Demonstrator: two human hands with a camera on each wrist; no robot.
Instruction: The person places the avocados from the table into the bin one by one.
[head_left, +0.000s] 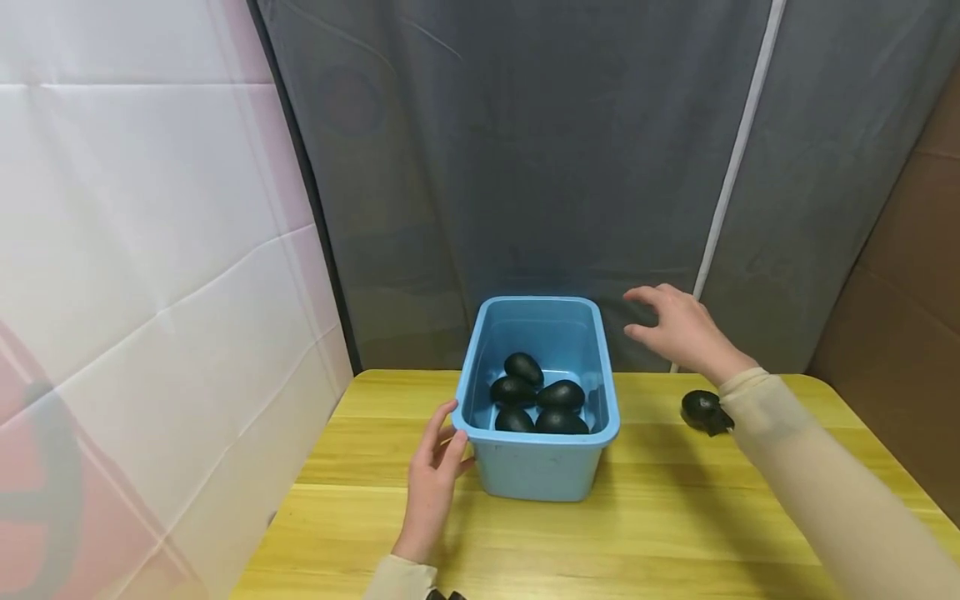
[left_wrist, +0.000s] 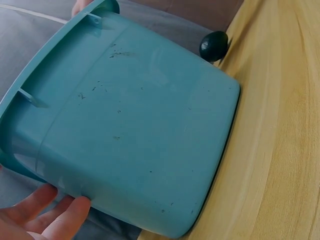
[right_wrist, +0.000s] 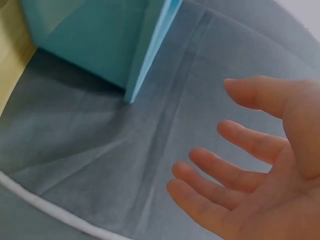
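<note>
Resting on the yellow worktop [head_left: 675, 517], the blue bin [head_left: 537, 467] holds five dark avocados [head_left: 559, 394]. Left hand [head_left: 433, 479] touches its near corner, fingers straight. Right hand [head_left: 678, 329] hovers beside it, fingers apart, empty.

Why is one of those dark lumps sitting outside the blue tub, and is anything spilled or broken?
One dark avocado-like piece lies alone on the yellow table, right of the blue tub, while five others lie inside it. Nothing looks spilled or broken. The tub's outside shows small dark scuffs. The left hand touches its near corner; the right hand hovers empty.
</note>
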